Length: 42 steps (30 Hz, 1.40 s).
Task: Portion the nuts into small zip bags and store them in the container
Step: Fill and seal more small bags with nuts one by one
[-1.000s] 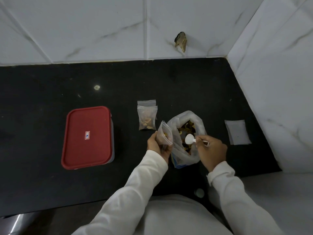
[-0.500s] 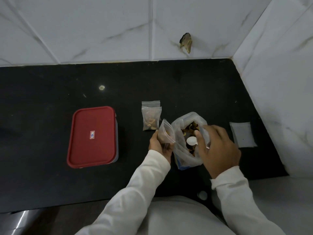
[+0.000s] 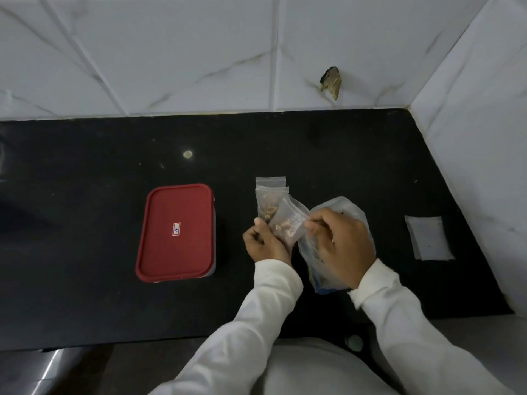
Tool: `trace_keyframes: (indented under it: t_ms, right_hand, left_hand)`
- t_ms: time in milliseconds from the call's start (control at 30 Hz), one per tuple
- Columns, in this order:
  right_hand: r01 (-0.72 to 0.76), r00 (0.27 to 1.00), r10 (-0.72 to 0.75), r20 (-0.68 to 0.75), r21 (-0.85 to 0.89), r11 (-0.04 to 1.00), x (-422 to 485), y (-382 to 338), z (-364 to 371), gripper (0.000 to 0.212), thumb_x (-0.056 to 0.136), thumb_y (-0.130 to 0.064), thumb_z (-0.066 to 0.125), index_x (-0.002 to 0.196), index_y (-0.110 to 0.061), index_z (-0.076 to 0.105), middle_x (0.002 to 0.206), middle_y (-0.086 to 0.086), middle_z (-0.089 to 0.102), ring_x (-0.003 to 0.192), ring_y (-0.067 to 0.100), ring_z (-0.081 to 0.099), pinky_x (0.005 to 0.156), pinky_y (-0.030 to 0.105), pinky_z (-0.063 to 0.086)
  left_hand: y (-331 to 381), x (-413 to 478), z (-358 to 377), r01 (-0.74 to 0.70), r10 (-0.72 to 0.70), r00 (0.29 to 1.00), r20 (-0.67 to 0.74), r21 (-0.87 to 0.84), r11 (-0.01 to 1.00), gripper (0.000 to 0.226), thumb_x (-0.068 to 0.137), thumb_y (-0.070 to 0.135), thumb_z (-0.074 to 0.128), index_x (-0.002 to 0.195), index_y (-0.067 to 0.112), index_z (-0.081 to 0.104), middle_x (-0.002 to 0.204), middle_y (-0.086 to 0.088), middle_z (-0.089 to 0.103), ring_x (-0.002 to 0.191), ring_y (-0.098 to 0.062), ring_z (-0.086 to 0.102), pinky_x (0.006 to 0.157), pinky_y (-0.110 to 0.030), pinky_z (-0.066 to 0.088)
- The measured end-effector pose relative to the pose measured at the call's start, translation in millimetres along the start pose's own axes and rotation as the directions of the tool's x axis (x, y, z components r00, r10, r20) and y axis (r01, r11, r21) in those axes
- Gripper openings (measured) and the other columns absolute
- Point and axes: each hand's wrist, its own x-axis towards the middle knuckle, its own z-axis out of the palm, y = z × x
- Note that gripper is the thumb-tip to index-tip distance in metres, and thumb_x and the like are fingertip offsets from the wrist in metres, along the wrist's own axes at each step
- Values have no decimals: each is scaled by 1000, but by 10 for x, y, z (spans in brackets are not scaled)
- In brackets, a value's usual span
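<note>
Holding a small zip bag (image 3: 288, 223) between both hands, the person works just above the black table (image 3: 85, 195). The left hand (image 3: 266, 243) has its grip pinched on the bag's lower left side, thumb on top. The right hand (image 3: 339, 246) has its grip pinched on the bag's upper right edge, fingers curled. Nuts show through the clear plastic in the lower part of the bag, which tilts up and to the right.

Just behind it, two filled zip bags (image 3: 269, 193) lie flat on the table, one overlapping the other. The held bag covers their lower right corner. Under the right hand sits the large bag of nuts (image 3: 352, 210). The hand and wrist hide most of it, so its contents cannot be made out. Only its crumpled clear top and a bluish bottom corner show.

To the left of the left hand stands the container (image 3: 212, 252), closed by its red lid (image 3: 176, 232), which has a small white label in the middle. A strip of bare table lies between it and the hands. To the right, near the side wall, a flat pile of empty zip bags (image 3: 427, 238) lies apart from the nut bag.

A white tiled wall (image 3: 171, 52) runs along the back and the right side, with a chipped hole (image 3: 330, 82) above the table edge. A pale spot (image 3: 187, 154) marks the table behind the container. White sleeves (image 3: 256, 309) cover both forearms.
</note>
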Motion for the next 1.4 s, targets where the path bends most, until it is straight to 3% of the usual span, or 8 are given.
trace_keyframes:
  t_ms: [100,167,300,467,733,1000,1267,1400]
  right_hand:
    - [9,1000,-8,-15,71,997,122,-105,-119,10,94,-14,53,87,-11,60,72,-6,58,67,5,56,61,13,45]
    - [70,995,-76,64,97,993,196,-115,-201,13,96,-15,49,89,-11,60,73,-3,59,70,7,57,63,18,48]
    - [161,962,-169,215,53,986,319,-21,-298,13,95,-9,50,90,-18,58,77,-6,59,69,10,60,63,36,53]
    - [94,965,-116,234,103,990,384,12,-329,10,96,-15,53,95,-19,62,86,-8,62,81,3,62,74,28,55]
    - [-317,949,286,137,416,852,210,-35,-133,22,91,-26,64,113,-22,61,97,-7,70,93,3,67,78,21,56]
    - [-532,828,525,197,569,627,88,-79,93,17,93,-27,62,97,-13,69,90,-1,72,86,7,69,71,17,55]
    - [-626,770,625,126,337,704,147,-129,183,14,96,-25,55,84,-29,61,84,-10,64,82,4,61,68,17,45]
    - [-587,795,593,128,412,697,118,-191,222,9,94,-23,60,87,-27,64,86,-10,66,85,2,63,70,16,48]
  left_hand:
    - [150,-64,-56,-237,230,970,81,84,968,18,99,30,53,88,16,53,80,3,59,74,-3,60,75,-25,47]
    - [220,-5,-125,-320,283,921,267,108,941,23,99,38,51,95,16,57,89,-3,63,85,-14,64,83,-34,52]
    - [445,125,-204,-423,220,672,707,123,898,34,94,46,56,106,16,66,103,-6,70,102,-24,67,88,-41,55]
    - [644,90,-169,-512,222,572,790,133,849,6,93,12,60,93,13,66,84,8,73,85,-8,70,72,-20,54]
    - [598,52,-189,-608,299,617,728,200,768,6,92,17,65,94,14,69,89,-1,73,85,-11,71,74,-22,56]
    - [530,-30,-216,-419,201,755,624,224,880,4,88,14,70,89,10,71,78,0,75,74,-9,72,62,-17,54]
    - [441,-48,-226,-401,132,776,617,321,858,10,85,21,74,92,15,74,85,2,76,80,-8,72,63,-19,56]
    - [442,27,-256,-440,145,780,608,369,819,14,83,25,76,95,19,76,89,4,76,86,-9,72,73,-24,58]
